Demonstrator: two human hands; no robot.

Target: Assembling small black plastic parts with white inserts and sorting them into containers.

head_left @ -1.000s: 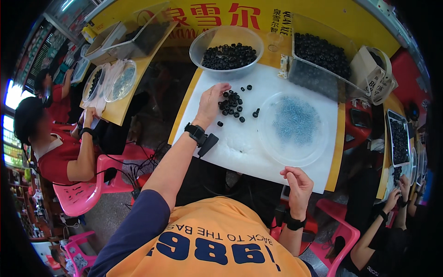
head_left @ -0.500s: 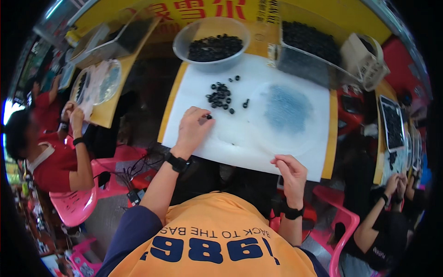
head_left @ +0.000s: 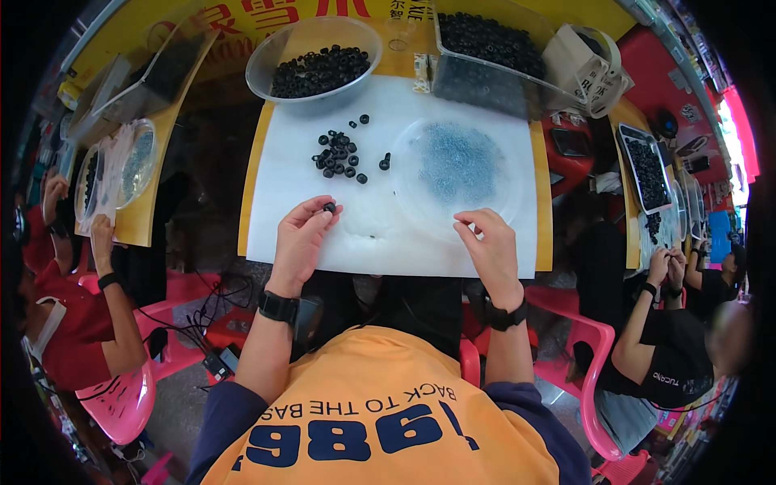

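My left hand (head_left: 297,246) is above the near left part of a white sheet (head_left: 275,162), pinching one small black ring (head_left: 330,208) between thumb and fingertips. Beyond it lies a loose cluster of similar black rings (head_left: 339,153), with a couple of stray pieces beside it. My right hand (head_left: 493,246) is over the near edge of a clear round plate (head_left: 411,194). Its thumb and forefinger are pressed together; whatever they hold is too small to make out. Many tiny blue bits (head_left: 461,162) are spread across the plate.
A clear bowl (head_left: 259,77) of black rings stands at the back left. Behind the plate is a clear bin (head_left: 485,85) full of them, beside a beige bag (head_left: 578,69). Co-workers sit at tables on both sides, near pink chairs (head_left: 578,323).
The view has shifted, so the table sits farther left and higher. My left hand has drawn back from the cluster with the ring. My right hand has moved forward to the plate's edge.
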